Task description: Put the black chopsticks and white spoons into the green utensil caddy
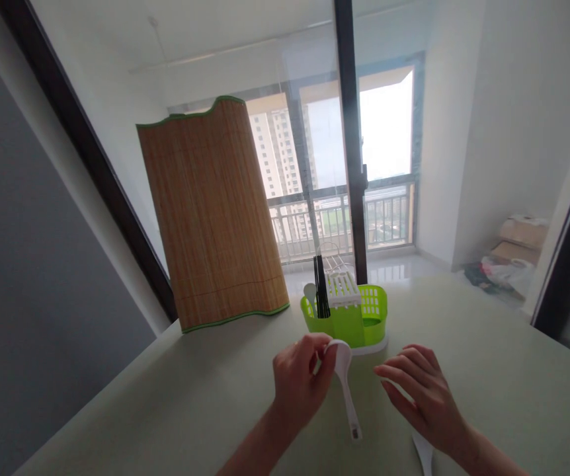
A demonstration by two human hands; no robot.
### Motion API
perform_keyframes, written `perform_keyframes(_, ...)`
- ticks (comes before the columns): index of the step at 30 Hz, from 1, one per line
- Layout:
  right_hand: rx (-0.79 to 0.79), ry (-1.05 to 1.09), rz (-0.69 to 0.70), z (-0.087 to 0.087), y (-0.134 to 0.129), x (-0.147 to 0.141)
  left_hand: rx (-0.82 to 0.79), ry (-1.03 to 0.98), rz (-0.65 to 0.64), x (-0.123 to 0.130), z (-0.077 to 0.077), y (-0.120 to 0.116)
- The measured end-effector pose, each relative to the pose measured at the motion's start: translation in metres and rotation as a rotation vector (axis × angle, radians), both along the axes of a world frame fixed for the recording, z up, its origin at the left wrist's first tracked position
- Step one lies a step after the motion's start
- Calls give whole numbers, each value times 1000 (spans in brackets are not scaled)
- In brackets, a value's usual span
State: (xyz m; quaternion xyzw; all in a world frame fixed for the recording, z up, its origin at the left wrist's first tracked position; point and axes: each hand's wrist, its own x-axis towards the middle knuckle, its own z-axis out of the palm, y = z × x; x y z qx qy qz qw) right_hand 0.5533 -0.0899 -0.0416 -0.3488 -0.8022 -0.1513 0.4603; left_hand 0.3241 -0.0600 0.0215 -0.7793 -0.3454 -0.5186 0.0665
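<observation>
My left hand [302, 373] pinches a white spoon [343, 370] by its bowl end. The spoon's handle hangs down toward the front, with a small dark label near its tip. To the right, my right hand [421, 390] is held over the table with its fingers slightly apart and nothing in them. Partly hidden under that hand lies another white utensil [422, 455], whose kind I cannot make out. Just beyond both hands stands a green cutlery basket [347, 325] on a white base. It holds black chopsticks [321, 291] and a pale spoon [309, 291] in its left part.
A white slotted rack [343, 289] sits on the basket's middle. A bamboo mat [215, 218] with green edging stands upright at the back left of the pale table [205, 390]. Behind are glass doors; cardboard boxes [523, 238] lie on the floor at right.
</observation>
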Motion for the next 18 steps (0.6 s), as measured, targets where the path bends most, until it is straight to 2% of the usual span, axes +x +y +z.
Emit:
perform_keyframes(4,-75,-8,-88,0,10,9,154,-118,210,-16,45,34)
perform_keyframes(6,-107,15,-119,0,13,12,188,-149,267,-19,60,52)
perform_keyframes(8,-132,33,-131,-1,14,14,202,-154,307,-19,67,72)
perform_keyframes(12,-141,32,-135,-5,16,13,135,-54,389,-13,61,111)
perform_keyframes(15,-134,24,-148,-6,17,11,-28,64,441,-8,46,133)
perform_keyframes(18,-138,16,-163,-6,18,11,-152,113,471,-5,29,146)
